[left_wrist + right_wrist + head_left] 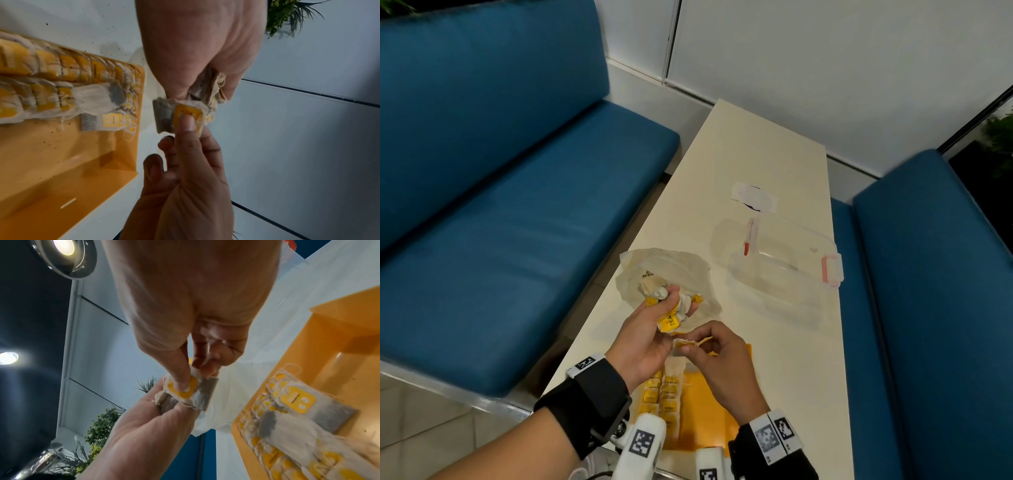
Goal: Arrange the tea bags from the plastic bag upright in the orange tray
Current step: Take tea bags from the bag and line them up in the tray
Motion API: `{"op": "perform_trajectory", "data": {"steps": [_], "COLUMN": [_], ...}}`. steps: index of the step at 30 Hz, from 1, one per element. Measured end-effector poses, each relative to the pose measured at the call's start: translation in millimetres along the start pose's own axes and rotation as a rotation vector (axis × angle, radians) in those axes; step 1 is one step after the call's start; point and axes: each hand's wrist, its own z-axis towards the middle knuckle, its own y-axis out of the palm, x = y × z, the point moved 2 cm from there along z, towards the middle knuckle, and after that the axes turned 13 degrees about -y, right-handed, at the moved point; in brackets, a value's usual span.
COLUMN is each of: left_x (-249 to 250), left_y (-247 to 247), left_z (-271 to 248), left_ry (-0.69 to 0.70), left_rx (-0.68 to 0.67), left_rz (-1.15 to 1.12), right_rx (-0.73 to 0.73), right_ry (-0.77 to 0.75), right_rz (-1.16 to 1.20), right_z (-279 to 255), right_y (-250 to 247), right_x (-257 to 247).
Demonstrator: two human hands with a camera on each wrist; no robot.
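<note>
My left hand [671, 310] grips a bunch of tea bags [669, 322] with yellow tags, held just in front of the crumpled plastic bag [671, 270]. Right beside it, my right hand [690, 346] pinches a single tea bag [695, 342] by its yellow tag. In the left wrist view the thumb presses on that tea bag's tag [188, 113]. The right wrist view shows the tea bag [197, 394] between thumb and fingertips, still touching my left hand [164, 405]. Below the hands lies the orange tray [709, 407]. Two rows of tea bags [664, 394] stand in its left part.
A clear plastic container [784, 270] with red clips stands on the white table [791, 342] to the right of the bag. A white label [755, 197] lies farther back. Blue benches [517, 222] flank the table on both sides. One tea bag [98, 99] lies flat across the rows.
</note>
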Motion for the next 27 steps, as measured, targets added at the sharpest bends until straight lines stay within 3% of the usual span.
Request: {"op": "perform_trajectory", "data": {"steps": [9, 15, 21, 27], "left_x": [4, 20, 27, 19], "left_y": [-2, -17, -42, -63], "left_z": [-8, -15, -22, -26], "left_ry": [0.011, 0.06, 0.025, -0.021], "left_rx": [0.0, 0.026, 0.042, 0.061], "left_rz": [0.068, 0.114, 0.137, 0.214], "right_rx": [-0.032, 0.017, -0.004, -0.072], "right_ry": [0.042, -0.016, 0.262, 0.345], "right_rz": [0.035, -0.061, 0.076, 0.049], "right_z": [1, 5, 2, -3], "right_y": [-2, -22, -30, -29], "right_x": [3, 2, 33, 61]}}
